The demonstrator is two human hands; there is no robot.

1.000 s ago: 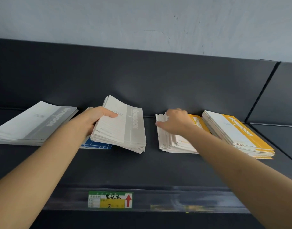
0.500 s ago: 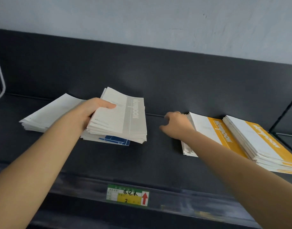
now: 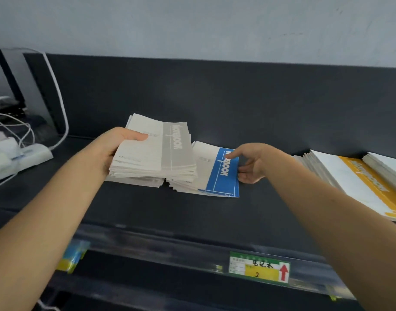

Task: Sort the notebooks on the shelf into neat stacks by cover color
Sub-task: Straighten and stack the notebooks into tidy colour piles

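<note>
My left hand (image 3: 116, 149) grips a thick stack of grey-banded notebooks (image 3: 156, 151), thumb on top, held a little above another grey pile (image 3: 136, 181) on the dark shelf (image 3: 170, 212). Just to the right lies a small stack topped by a blue-banded notebook (image 3: 221, 173). My right hand (image 3: 253, 162) pinches the blue notebook's right edge, index finger on its cover. Two stacks of yellow-banded notebooks (image 3: 358, 182) lie at the far right, the rightmost cut off by the frame.
A white power strip with chargers and cables (image 3: 15, 151) sits at the left end of the shelf beside a clear divider (image 3: 35, 86). A price label with a red arrow (image 3: 260, 269) is clipped to the shelf's front rail.
The view swung left. My left hand carried the grey stack left, uncovering the blue notebook. My right hand left the yellow stack and took hold of the blue notebook's edge.
</note>
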